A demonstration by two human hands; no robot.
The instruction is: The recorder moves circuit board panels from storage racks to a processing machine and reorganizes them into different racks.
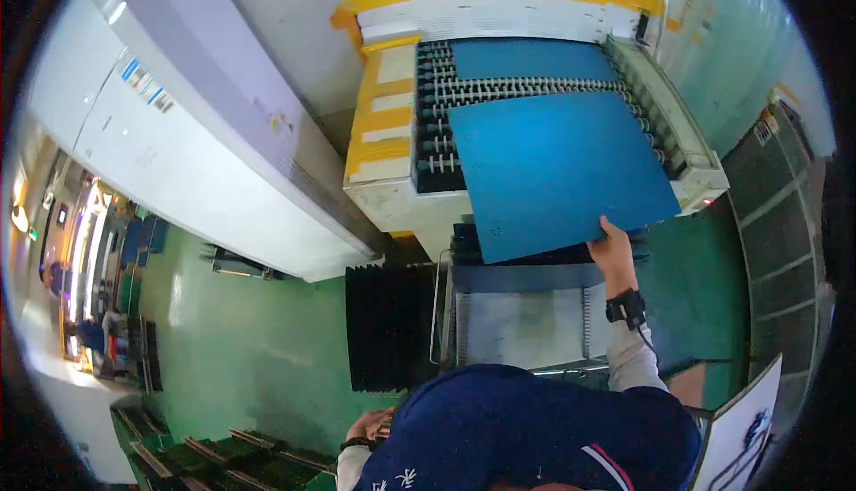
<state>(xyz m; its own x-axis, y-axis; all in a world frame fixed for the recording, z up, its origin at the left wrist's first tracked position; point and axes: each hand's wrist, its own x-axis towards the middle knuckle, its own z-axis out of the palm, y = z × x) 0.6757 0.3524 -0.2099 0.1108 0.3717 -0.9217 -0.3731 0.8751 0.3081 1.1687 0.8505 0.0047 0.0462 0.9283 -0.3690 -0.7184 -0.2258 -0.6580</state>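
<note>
A flat blue panel (562,170) lies tilted over the front end of a roller conveyor (437,125), its near edge reaching out past the rollers. My right hand (612,246) grips that near edge toward its right side, the thumb on top and the other fingers hidden beneath. Farther back, a second blue panel (535,58) rests on the rollers by the machine's slot. Low at my left side, my left hand (373,422) has curled fingers, partly covered by my body; whatever they hold is hidden.
Below the conveyor stands a slotted rack (526,326) with metal rails. Beside it on the left is a black ribbed rack (388,329). A tall white cabinet (205,143) flanks the machine. Dark framed panels (785,241) line the right side; more racks (232,460) stand at lower left.
</note>
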